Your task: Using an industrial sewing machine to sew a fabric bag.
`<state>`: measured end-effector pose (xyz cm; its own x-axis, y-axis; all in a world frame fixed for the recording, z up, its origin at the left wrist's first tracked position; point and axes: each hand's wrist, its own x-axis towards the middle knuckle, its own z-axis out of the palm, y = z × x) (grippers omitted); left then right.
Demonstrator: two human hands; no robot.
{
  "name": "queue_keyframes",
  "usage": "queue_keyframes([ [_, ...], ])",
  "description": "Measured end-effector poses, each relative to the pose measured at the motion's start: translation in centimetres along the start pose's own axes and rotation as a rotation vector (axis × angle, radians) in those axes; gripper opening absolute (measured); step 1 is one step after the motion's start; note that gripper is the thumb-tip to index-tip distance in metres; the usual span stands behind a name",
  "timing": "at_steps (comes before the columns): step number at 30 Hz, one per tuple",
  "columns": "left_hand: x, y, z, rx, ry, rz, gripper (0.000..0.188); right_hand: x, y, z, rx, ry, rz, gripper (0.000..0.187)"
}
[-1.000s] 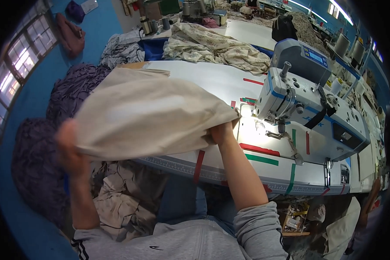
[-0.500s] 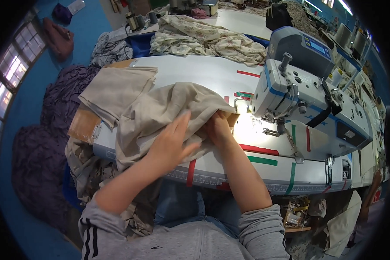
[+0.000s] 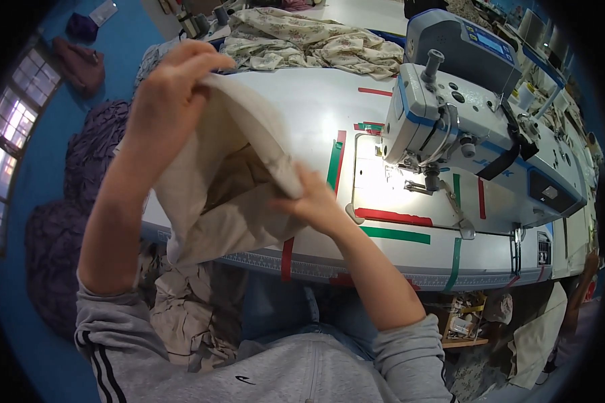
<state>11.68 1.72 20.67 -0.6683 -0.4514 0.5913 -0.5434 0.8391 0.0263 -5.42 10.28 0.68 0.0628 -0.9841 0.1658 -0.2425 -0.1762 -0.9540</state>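
Observation:
A beige cloth piece [image 3: 235, 225] hangs between my two hands, its hemmed edge stretched into an open mouth that shows the darker inside. My left hand [image 3: 175, 84] is raised high and closed on one end of that edge. Lower and to the right, my right hand [image 3: 312, 199] pinches the other end. The cloth's lower part droops near the table's front edge. To the right stands a white and blue sewing machine [image 3: 444, 134], its lit needle area apart from the cloth and from both hands.
Red and green tape strips [image 3: 396, 234] mark the white table [image 3: 302, 101]. Floral fabric [image 3: 309, 43] is heaped at the back. Dark purple cloth [image 3: 57, 248] is piled at the left, and crumpled beige cloth [image 3: 195, 309] hangs below the table edge. Another person's arm [image 3: 585, 282] shows at far right.
My left hand has risen up and left, gripping the cloth's edge. The cloth has come away from the machine and is lifted open. My right hand has shifted slightly left.

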Motion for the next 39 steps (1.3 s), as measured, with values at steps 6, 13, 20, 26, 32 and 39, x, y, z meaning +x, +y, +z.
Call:
queue_keyframes([
  [6, 0.9, -8.2, -5.4, 0.671, -0.057, -0.250, 0.024, -1.8, -4.2, 11.2, 0.797, -0.808, -0.031, 0.054],
  [13, 1.2, -8.9, -2.5, 0.193, -0.194, -0.523, 0.017, -5.2, -4.9, 15.8, 1.032, -1.034, 0.019, 0.047],
  [20, -3.8, -4.9, 18.2, -0.141, -0.266, -0.064, 0.021, -15.6, 0.4, 6.8, 0.954, -0.421, 0.195, 0.054],
  [26, -5.5, -2.4, 21.0, -0.220, -0.276, -0.116, 0.025, -19.0, 2.9, 1.5, 0.963, -0.526, 0.499, 0.057],
  [32, -15.1, -14.6, 5.4, 0.133, -0.155, -0.346, 0.039, -11.7, 0.9, 8.2, 0.978, -0.816, 0.133, 0.054],
  [39, -8.9, -11.2, -7.3, 0.460, -0.215, -0.294, 0.041, -11.1, -2.4, 11.8, 1.509, -1.155, 0.205, 0.048],
])
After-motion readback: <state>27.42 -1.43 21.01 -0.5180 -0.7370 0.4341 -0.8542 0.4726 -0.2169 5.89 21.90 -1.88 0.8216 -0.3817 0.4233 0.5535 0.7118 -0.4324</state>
